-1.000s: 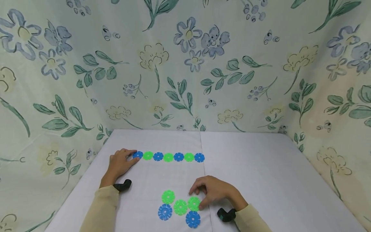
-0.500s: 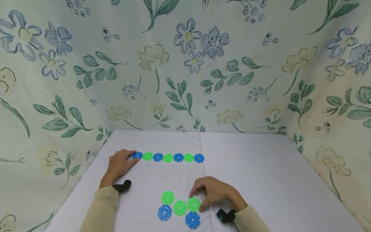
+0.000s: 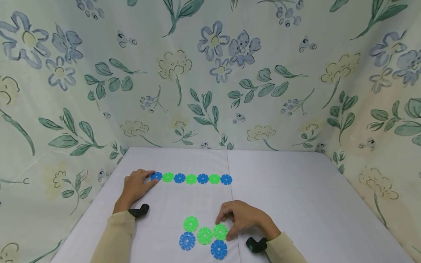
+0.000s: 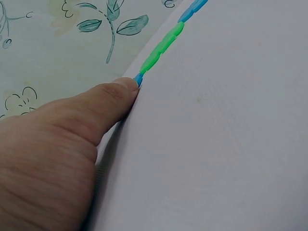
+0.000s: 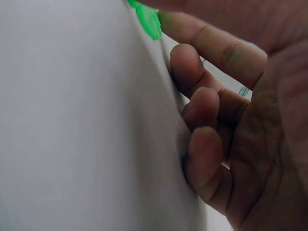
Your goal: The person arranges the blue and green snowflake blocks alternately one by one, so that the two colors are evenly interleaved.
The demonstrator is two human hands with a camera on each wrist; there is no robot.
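Several flat, notched plastic snowflake discs, alternately blue and green, lie in a straight row across the white table. At the row's left end, my left hand (image 3: 135,188) holds the blue snowflake disc (image 3: 156,176) by its edges between thumb and fingers; in the left wrist view the thumb covers most of it. Nearer me, my right hand (image 3: 245,215) has its index finger and thumb at opposite edges of a green snowflake disc (image 3: 219,231). The right wrist view shows that disc's green edge (image 5: 149,21) beside curled fingers.
Left of the right hand lie two loose green discs, one nearer the middle (image 3: 205,235) and one farther (image 3: 190,223). Two blue discs, left (image 3: 187,241) and right (image 3: 219,249), lie nearest me. A floral curtain (image 3: 210,91) surrounds the table (image 3: 296,197).
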